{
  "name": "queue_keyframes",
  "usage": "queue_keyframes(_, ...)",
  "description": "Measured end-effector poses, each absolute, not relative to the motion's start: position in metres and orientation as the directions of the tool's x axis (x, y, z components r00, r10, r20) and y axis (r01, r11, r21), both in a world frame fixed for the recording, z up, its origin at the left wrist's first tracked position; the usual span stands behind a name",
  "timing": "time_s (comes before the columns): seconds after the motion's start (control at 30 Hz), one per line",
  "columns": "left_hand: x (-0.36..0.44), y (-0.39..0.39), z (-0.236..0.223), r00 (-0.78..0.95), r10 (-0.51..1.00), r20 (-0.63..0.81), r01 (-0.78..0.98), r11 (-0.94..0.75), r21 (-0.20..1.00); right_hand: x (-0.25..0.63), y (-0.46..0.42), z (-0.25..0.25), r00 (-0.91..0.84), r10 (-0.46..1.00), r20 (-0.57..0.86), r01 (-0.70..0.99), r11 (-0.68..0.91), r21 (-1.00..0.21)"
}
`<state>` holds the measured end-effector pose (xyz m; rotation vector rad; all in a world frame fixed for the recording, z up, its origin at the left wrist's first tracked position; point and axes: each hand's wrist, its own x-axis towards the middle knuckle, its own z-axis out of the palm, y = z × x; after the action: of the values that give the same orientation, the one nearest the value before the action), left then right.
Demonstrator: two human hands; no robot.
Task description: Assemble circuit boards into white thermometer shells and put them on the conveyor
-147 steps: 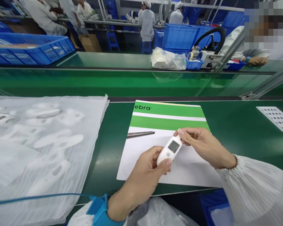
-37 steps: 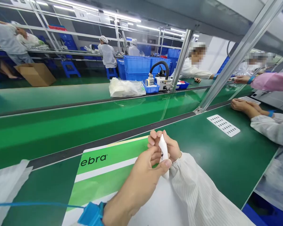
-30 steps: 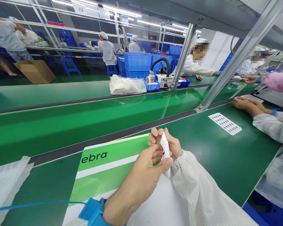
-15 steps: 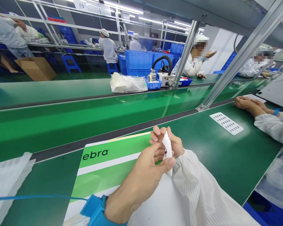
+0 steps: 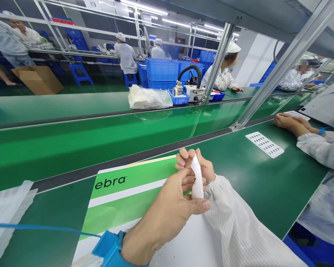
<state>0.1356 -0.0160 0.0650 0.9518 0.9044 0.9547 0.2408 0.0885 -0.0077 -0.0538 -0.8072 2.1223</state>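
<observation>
Over a printed sheet (image 5: 122, 207) with green bands and the letters "ebra", I have a slim white plastic handheld device (image 5: 197, 178) standing upright, narrow edge toward the camera. Both hands are closed on it: my right hand (image 5: 207, 170) backs it with curled fingers, and my left hand (image 5: 164, 218) comes across the front, its thumb (image 5: 203, 205) pressed on the lower part. A blue wrist strap (image 5: 108, 249) circles my left wrist, and its blue cord (image 5: 41, 227) runs left over a white plastic sheet (image 5: 8, 211). A white striped sleeve (image 5: 239, 226) covers my right arm. The printed sheet lies on a green bench mat (image 5: 256, 193). Further right, a perforated white card (image 5: 264, 144) sits near a co-worker's folded hands (image 5: 291, 124). Across the line stand a bag of white items (image 5: 149, 97), blue crates (image 5: 161, 69) and a machine with a black hose (image 5: 193, 92).
</observation>
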Motion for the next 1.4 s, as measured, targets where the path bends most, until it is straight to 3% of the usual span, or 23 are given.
queue_keyframes(0.3, 0.135, -0.014, 0.069, 0.325, 0.928, -0.183, -0.195, 0.255, 0.947, 0.239, 0.093, -0.009, -0.644, 0.719, 0.259, -0.715, -0.447, -0.538)
queue_keyframes(0.7, 0.137, -0.017, 0.074, 0.435, 0.884, -0.173, -0.368, 0.35, 0.861, 0.242, 0.092, -0.007, -0.617, 0.747, 0.246, -0.754, -0.472, -0.457)
queue_keyframes(1.4, 0.135, -0.015, 0.076, 0.396, 0.9, -0.184, -0.242, 0.295, 0.924, 0.242, 0.089, -0.001, -0.566, 0.8, 0.2, -0.77, -0.425, -0.476)
